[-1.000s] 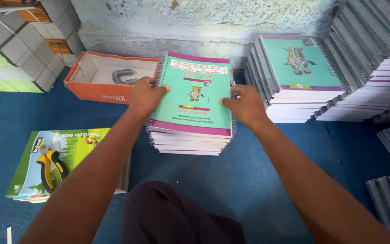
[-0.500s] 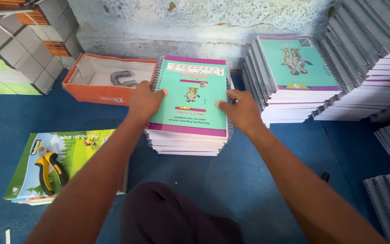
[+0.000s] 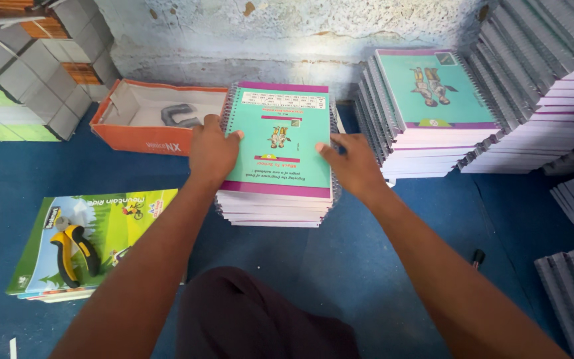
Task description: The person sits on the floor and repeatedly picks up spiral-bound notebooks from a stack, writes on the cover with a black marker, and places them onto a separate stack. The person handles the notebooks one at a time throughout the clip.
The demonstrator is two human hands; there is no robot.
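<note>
My left hand (image 3: pixel 212 149) and right hand (image 3: pixel 353 166), fingers loosely spread, press flat against opposite sides of the stack of teal spiral notebooks (image 3: pixel 277 156) on the blue floor (image 3: pixel 380 266), just beside an orange box (image 3: pixel 144 119).

Likely a bindery workshop, spiral notebook stacks (image 3: pixel 426 113) everywhere, blue floor (image 3: pixel 367 259)

The stack of notebooks (image 3: pixel 277 199) sits centrally on the floor (image 3: pixel 380 259), between both hands. The open box (image 3: pixel 144 123) lies behind-left. A second notebook stack (image 3: pixel 426 113) stands right. Pliers (image 3: pixel 74 252) rest on the booklets (image 3: pixel 107 233), front-left.
</note>
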